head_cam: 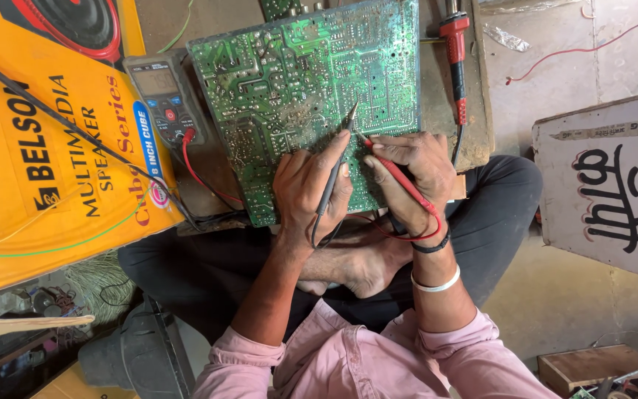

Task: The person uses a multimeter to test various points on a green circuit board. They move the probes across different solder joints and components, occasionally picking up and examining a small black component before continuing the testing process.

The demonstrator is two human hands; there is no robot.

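**Two probes on the solder side of a green circuit board**

A large green printed circuit board point(304, 96), solder side up, lies tilted on a worn wooden worktop point(474, 111) in front of a person sitting cross-legged in dark trousers and a pink shirt. The left hand point(310, 191) is closed around a slim black test probe point(336, 170), held like a pen, with its metal tip touching the board near its lower middle. The right hand point(415, 174) grips a slim red test probe point(399, 177) between thumb and fingers; its tip meets the board just beside the black one, so the two tips stand close together. Both hands rest on the board's lower edge.

A red lead point(201, 174) and a black lead run from the probes along the board's left side to a grey handheld multimeter point(165, 100) that lies just left of the board. Its small screen is too faint to make out. The right wrist wears a black band point(432, 246) and a white bangle point(437, 284).

Left of the meter leans a big yellow cardboard box point(46, 162) printed with a speaker picture. At the board's right edge lies a red-handled soldering iron point(455, 52), pointing away from the person. Further right, on the concrete floor, stands a pale board point(607, 185) with black painted lettering, and a small wooden box point(592, 369) sits in the lower right corner.
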